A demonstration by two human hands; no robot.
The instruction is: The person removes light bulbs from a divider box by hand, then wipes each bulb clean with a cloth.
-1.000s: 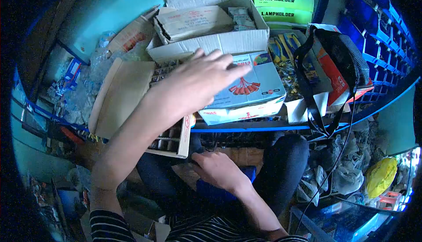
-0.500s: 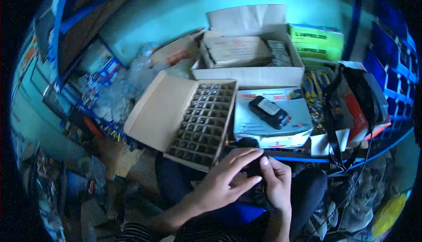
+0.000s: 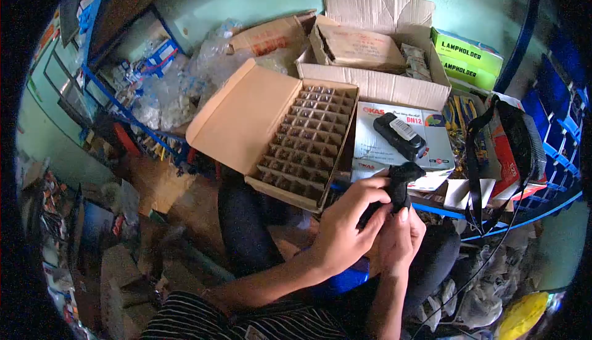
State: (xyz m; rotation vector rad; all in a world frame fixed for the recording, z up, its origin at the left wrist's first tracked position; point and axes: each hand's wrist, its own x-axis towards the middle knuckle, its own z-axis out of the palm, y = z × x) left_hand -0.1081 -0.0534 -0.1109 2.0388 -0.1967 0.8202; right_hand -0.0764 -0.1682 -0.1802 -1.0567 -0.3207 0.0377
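Note:
In front of my lap, both hands hold a black object (image 3: 405, 174) with a wide rounded head and a narrower stem; its exact kind I cannot make out. My left hand (image 3: 353, 226) has its fingers curled against the stem from the left. My right hand (image 3: 402, 240) grips the lower part, its thumb pressed up along it. The fingers hide much of the stem. Just beyond the hands, a black device with a white barcode label (image 3: 401, 135) lies on a white OKAS box (image 3: 376, 149).
An opened cardboard box with dividers (image 3: 302, 149) holds small glassy pieces. Behind stand a larger carton (image 3: 376, 81) and green lampholder boxes (image 3: 465, 62). A black strapped bag (image 3: 518, 136) sits right, above the blue shelf edge (image 3: 444, 210). Plastic bags (image 3: 166, 96) lie left.
The black object has come up and into clearer view between my hands. My left fingers, stretched out before, are now curled against it. The view has shifted and brightened.

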